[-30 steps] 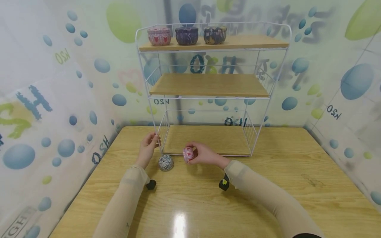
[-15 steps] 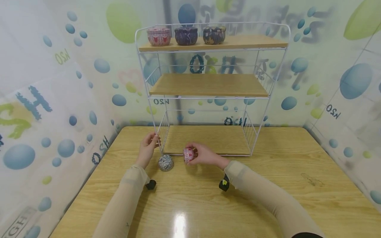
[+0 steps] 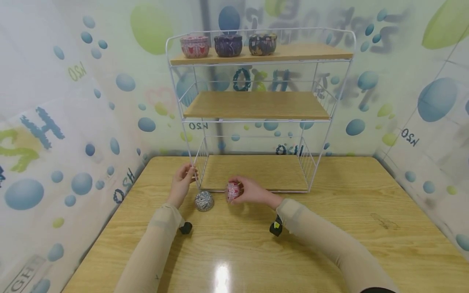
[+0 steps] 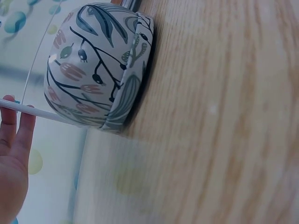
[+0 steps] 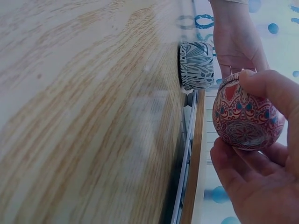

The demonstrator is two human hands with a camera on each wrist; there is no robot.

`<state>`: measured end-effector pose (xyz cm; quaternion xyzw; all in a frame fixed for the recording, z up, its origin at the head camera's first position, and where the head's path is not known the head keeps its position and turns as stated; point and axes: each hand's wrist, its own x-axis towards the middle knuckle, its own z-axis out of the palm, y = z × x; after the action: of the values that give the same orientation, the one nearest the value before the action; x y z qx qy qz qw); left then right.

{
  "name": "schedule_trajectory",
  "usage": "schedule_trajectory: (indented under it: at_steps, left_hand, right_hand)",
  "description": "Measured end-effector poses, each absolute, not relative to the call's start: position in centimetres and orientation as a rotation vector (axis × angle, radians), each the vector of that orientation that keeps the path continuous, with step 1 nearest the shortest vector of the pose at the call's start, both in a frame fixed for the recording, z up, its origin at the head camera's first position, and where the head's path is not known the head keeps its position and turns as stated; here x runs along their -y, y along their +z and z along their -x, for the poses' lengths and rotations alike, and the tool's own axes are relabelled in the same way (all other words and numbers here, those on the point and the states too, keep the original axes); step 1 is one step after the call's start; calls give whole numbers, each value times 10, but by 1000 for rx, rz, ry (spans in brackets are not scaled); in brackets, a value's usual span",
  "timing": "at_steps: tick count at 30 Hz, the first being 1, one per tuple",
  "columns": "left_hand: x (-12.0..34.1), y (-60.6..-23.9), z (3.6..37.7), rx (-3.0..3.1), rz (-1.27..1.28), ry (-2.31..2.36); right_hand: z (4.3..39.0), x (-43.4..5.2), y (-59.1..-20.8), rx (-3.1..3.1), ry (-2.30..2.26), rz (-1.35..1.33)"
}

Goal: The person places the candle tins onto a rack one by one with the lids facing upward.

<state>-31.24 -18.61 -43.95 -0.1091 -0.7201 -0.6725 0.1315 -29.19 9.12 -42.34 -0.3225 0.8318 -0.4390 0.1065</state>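
At front edge of rack (image 3: 256,118), near table (image 3: 329,228) centre: red tin (image 3: 232,191) pinched in right hand (image 3: 253,191), thumb on top, fingers curled beneath, clear of tabletop. Looks light, rigid, smooth, likely slippery; best gripped around sides. Grey tin (image 3: 204,201) at 9 o'clock, on table. Left hand (image 3: 181,183) at 10 o'clock, fingers hooked round rack post.

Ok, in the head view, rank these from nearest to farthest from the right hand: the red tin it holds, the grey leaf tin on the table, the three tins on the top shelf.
1. red patterned tin: held in the right hand.
2. grey leaf tin: on the table, just left of that hand.
3. three tins on the top shelf: high up on the rack, farthest.
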Motion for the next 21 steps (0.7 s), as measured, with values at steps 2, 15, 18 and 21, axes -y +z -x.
schedule_trajectory:
  at_steps: [2,15,18,21]
  left_hand:
    - [186,-439,312,2098,306,-1954]
    - [179,-417,292,2104,321,-1966]
    - [179,-417,292,2100,322,-1959]
    - [179,-417,292,2093,323,-1960]
  right_hand:
    - [293,-91,-424,-2458,-1274,954]
    - [293,-92,-426,-2463,-1295,972]
    - [292,-93,-425,-2433,-1333,975]
    - [293,-94,-424,-2426,-1350,966]
